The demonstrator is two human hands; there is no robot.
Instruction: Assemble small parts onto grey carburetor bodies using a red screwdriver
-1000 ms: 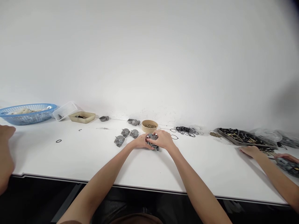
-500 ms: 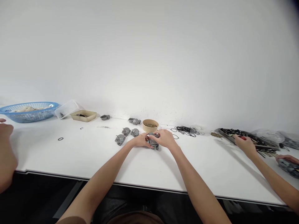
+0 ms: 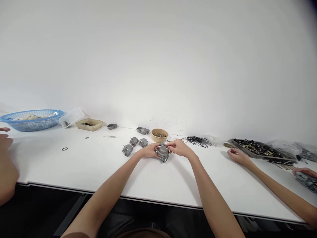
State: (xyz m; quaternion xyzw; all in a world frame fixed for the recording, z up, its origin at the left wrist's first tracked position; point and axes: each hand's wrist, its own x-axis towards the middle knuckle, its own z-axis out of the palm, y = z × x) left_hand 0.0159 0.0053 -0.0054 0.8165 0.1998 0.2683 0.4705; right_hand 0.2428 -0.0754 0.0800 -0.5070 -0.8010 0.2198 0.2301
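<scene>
My left hand (image 3: 150,150) is wrapped round the left side of a grey metal part (image 3: 162,152) with a domed top, low over the white table. At its upper right edge, the fingers of my right hand (image 3: 178,147) are pinched together; whatever may be between them is too small to make out. Several similar grey parts (image 3: 127,149) stand to the left of my hands. Just behind the held part is a round tan bowl (image 3: 159,139) of small brass pieces.
Black rings (image 3: 195,140) lie right of the bowl. Farther right are a dark tray (image 3: 260,156) and another person's hands (image 3: 239,156), one with a grey part. At left are a blue basket (image 3: 34,125), a yellowish tray (image 3: 95,127), a loose ring (image 3: 64,149) and another arm.
My right hand has shifted slightly right, uncovering the held part's domed top. The other person's hand at right has moved left from the dark tray, and the red-handled object no longer shows.
</scene>
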